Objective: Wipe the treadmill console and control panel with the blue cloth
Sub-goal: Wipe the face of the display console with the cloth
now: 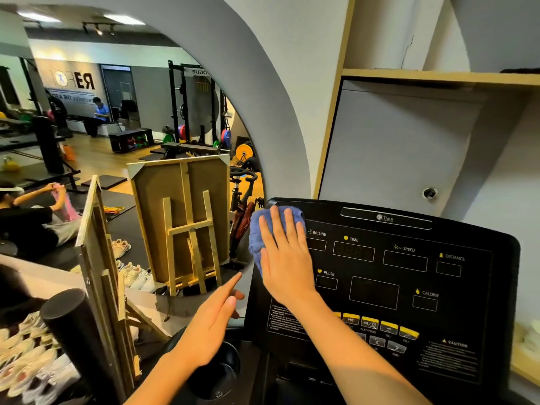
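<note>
The black treadmill console (409, 276) fills the lower right, with dark display windows and a row of yellow buttons (380, 324) on its control panel. My right hand (285, 258) lies flat on the blue cloth (257, 241), pressing it against the console's upper left corner beside the INCLINE label. My left hand (211, 320) hovers left of the console, palm down with fingers spread and the index finger pointing forward. It holds nothing.
A large arched mirror (117, 127) stands left of the console. A wooden easel (190, 229) and framed boards lean against it. A black foam roller (73, 334) and several shoes lie at lower left. A cup holder (216, 372) sits below my left hand. Wooden shelving (438, 76) rises behind the console.
</note>
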Demonstrator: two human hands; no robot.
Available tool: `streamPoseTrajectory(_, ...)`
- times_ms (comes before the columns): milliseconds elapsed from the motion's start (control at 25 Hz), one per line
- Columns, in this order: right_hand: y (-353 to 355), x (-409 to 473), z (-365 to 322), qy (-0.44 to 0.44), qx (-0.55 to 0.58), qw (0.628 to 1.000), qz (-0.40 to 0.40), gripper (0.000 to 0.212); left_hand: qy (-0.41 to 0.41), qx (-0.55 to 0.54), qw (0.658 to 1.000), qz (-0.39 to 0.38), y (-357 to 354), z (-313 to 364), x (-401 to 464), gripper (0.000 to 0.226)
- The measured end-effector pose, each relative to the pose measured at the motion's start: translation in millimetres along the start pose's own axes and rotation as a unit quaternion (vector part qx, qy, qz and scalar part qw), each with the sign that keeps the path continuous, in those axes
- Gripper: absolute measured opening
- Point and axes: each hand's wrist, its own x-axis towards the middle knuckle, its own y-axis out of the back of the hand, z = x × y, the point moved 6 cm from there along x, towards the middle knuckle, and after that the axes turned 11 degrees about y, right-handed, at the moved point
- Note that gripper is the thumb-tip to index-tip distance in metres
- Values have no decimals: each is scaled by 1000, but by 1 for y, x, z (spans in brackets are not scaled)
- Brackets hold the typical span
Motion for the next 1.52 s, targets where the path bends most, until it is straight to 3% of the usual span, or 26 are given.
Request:
streamPoseTrajectory(280, -30, -57, -34, 54, 44, 994, -83, 67, -52, -19, 998, 24, 7, 33, 30, 67)
streamPoseTrajectory(480, -41, -105, -37, 91, 5, 986, -138, 69, -105, 92, 988, 59, -4, 66, 50, 60)
streamPoseTrajectory(720, -46, -153, -16, 94, -2, 982, -164, 79, -135, 136, 980, 61, -26, 75, 61, 70)
streamPoseTrajectory(1200, -12, -254, 48, -2, -25, 994, -103, 72, -155, 108, 976, 112, -48, 69, 65, 80)
streamPoseTrajectory(1400, -10, -285, 81, -5, -55, 993, -108, 69, -161, 102, 974, 123, -48, 67, 66, 81)
streamPoseTrajectory(1520, -13, -302, 100, -4, -67, 990, -122, 78, -163, 103, 973, 126, -49, 67, 67, 81)
